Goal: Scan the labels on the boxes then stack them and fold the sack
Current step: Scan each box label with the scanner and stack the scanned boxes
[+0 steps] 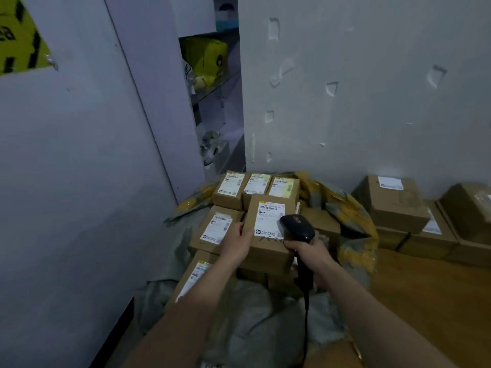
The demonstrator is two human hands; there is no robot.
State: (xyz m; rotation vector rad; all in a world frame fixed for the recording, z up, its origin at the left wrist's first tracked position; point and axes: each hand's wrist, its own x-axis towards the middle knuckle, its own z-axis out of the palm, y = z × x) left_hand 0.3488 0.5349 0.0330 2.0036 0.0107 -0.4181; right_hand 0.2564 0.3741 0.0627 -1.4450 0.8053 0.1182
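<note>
Several small brown cardboard boxes with white labels lie on a grey and yellow sack (255,314) spread on the floor. My left hand (237,244) grips the left edge of the middle box (268,251), which sits raised on top of the others with its label (269,219) facing up. My right hand (309,252) holds a black barcode scanner (297,227) by its handle. The scanner's head hovers over the label's right side. Its cable hangs down between my forearms. Three labelled boxes (256,185) stand in a row behind.
A stack of larger brown boxes (398,205) stands against the white wall at the right, on a wooden floor (430,293). A white door panel (79,155) fills the left. A shelf unit (212,75) with yellow packages is behind.
</note>
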